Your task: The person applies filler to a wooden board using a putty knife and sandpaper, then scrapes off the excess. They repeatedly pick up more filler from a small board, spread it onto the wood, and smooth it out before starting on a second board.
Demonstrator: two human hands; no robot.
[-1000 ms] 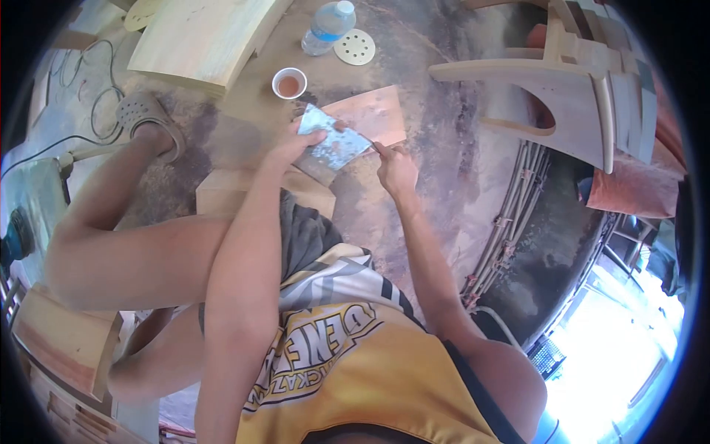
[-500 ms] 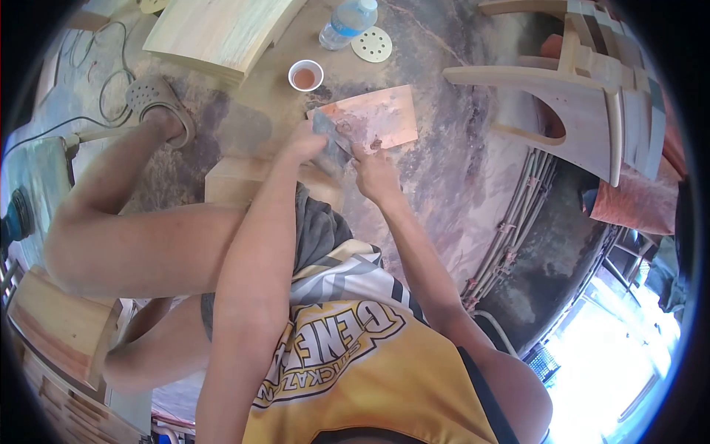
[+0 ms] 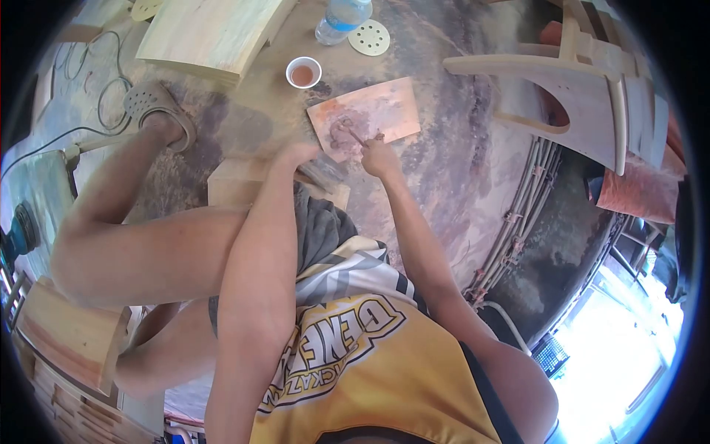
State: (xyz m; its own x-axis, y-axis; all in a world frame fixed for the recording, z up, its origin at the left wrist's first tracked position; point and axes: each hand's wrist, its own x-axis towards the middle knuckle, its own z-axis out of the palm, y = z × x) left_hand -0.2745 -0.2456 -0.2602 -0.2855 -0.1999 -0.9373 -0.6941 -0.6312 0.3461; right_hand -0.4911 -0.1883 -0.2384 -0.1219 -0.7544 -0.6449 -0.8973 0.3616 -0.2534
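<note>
My left hand (image 3: pixel 299 154) is closed on a flat grey scraper (image 3: pixel 323 175), its blade slanting down to the right above a pale wooden block (image 3: pixel 231 180). In my right hand (image 3: pixel 381 160) is a thin stick-like tool (image 3: pixel 356 136), gripped between closed fingers. The tool's tip reaches into brownish-pink paste (image 3: pixel 343 140) smeared on a thin rectangular board (image 3: pixel 399 107) on the floor. Beyond the board stands a white cup (image 3: pixel 304 72) of reddish-brown liquid.
A water bottle (image 3: pixel 343 20) and a round perforated disc (image 3: pixel 369 38) are at the top. A curved wooden panel (image 3: pixel 211 33) lies upper left, near my sandalled foot (image 3: pixel 159 111) and a black cable (image 3: pixel 103 100). Wooden frame parts (image 3: pixel 547 89) stand at right.
My left hand has drawn the scraper off the board, down toward the wooden block. The right hand's tool now points into the paste, apart from the scraper.
</note>
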